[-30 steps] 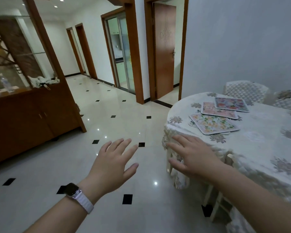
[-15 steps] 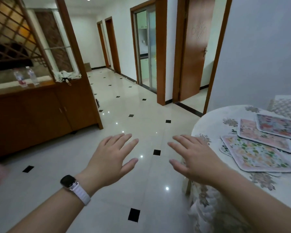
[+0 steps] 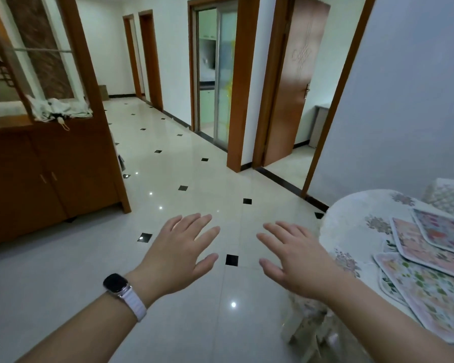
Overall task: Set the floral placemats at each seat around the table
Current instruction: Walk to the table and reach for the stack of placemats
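Several floral placemats lie overlapping at the near edge of the round table [image 3: 351, 226], at the right of the view: a greenish one [image 3: 427, 292] nearest me, a pink one [image 3: 417, 244] behind it, and a red-flowered one [image 3: 443, 229] farthest. The table wears a white lace cloth with flower motifs. My left hand [image 3: 178, 255], with a watch on a white strap at the wrist, is held out over the floor, fingers spread and empty. My right hand [image 3: 296, 260] hovers open just left of the table's edge, touching nothing.
A padded chair back [image 3: 446, 195] stands behind the table at the far right. A wooden cabinet [image 3: 45, 179] with a folded umbrella on top stands at the left. Glossy tiled floor [image 3: 194, 179] runs ahead toward several doorways, one with an open wooden door [image 3: 291, 95].
The view has swung left, so the table and placemats slid toward the right edge. Both hands stay outstretched and empty; the right one is now off the table's edge.
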Motion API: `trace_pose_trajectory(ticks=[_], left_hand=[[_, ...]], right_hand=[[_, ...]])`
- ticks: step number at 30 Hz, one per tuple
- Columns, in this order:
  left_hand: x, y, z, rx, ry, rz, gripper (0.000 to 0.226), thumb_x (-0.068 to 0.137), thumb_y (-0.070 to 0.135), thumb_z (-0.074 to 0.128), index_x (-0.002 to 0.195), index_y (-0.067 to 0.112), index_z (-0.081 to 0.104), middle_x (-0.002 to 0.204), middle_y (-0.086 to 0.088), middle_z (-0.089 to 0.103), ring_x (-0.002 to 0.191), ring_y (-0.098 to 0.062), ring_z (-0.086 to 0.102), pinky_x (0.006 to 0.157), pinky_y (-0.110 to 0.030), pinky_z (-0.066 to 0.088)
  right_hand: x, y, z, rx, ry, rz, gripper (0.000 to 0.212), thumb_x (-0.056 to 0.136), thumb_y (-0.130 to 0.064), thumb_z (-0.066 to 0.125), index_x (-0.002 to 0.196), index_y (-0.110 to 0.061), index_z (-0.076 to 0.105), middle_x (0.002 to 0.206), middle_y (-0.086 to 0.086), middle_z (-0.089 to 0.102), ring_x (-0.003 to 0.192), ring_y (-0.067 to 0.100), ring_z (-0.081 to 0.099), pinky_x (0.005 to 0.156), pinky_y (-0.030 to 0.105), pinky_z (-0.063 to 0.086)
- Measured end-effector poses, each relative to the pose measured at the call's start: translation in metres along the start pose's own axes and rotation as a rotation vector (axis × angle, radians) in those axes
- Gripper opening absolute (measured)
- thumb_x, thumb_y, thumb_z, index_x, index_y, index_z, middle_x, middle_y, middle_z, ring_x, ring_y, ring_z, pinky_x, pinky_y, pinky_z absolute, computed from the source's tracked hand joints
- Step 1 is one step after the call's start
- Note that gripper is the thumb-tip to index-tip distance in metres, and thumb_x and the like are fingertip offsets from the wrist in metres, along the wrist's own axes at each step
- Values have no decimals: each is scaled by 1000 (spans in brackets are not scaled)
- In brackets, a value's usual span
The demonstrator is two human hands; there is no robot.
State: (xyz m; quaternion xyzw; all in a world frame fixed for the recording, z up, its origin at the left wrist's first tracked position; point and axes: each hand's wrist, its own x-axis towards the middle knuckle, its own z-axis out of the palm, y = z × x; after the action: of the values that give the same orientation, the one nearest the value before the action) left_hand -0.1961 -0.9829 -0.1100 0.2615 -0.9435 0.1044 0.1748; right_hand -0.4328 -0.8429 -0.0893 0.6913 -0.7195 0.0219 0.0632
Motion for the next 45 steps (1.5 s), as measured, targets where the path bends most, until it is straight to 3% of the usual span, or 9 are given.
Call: trace_pose_trajectory(ticks=[4, 12, 21, 26, 31, 45], left_hand=[[47, -57, 17, -15, 1, 57, 51, 90, 50, 47, 129, 21, 61, 136, -7, 58, 124, -28, 53, 102, -44, 36], [133, -114, 63, -78, 18, 113, 48, 88, 47, 48, 122, 17, 64, 130, -8, 61, 119, -30, 56, 98, -45, 40], [268, -142, 125, -39, 2, 128, 47, 87, 46, 49, 122, 17, 64, 129, -8, 62, 117, -29, 56, 98, -42, 35], [365, -147, 158, -20, -54, 103, 49, 87, 48, 47, 122, 20, 65, 128, -6, 63, 117, -28, 56, 98, -39, 31], [461, -133, 180, 29, -40, 181, 50, 87, 48, 48, 125, 20, 63, 131, -8, 61, 120, -30, 55, 100, -46, 39], [667, -117, 284, -61, -99, 344, 52, 89, 52, 41, 126, 23, 62, 133, -7, 61, 123, -27, 55, 100, -44, 42]], right_hand=[[62, 2, -6, 17, 38, 53, 60, 94, -60, 30, 147, -32, 37, 155, -6, 36, 145, 20, 27, 117, 37, 18], [139, 36, 10, 4, 17, 128, 56, 91, -57, 36, 134, -26, 52, 144, -1, 51, 135, 23, 43, 110, 39, 33], [244, 152, 44, 25, 50, 168, 56, 93, -58, 38, 139, -28, 46, 146, -3, 48, 137, 19, 39, 113, 37, 27], [301, 233, 48, 94, 70, 211, 57, 94, -58, 36, 142, -29, 44, 149, -4, 45, 139, 18, 35, 114, 38, 25], [341, 321, 33, 65, 115, 237, 57, 94, -58, 35, 142, -29, 43, 150, -4, 43, 139, 18, 34, 113, 38, 26], [434, 450, 84, 83, 36, 388, 57, 95, -58, 33, 144, -30, 39, 153, -4, 38, 143, 18, 29, 117, 39, 19]])
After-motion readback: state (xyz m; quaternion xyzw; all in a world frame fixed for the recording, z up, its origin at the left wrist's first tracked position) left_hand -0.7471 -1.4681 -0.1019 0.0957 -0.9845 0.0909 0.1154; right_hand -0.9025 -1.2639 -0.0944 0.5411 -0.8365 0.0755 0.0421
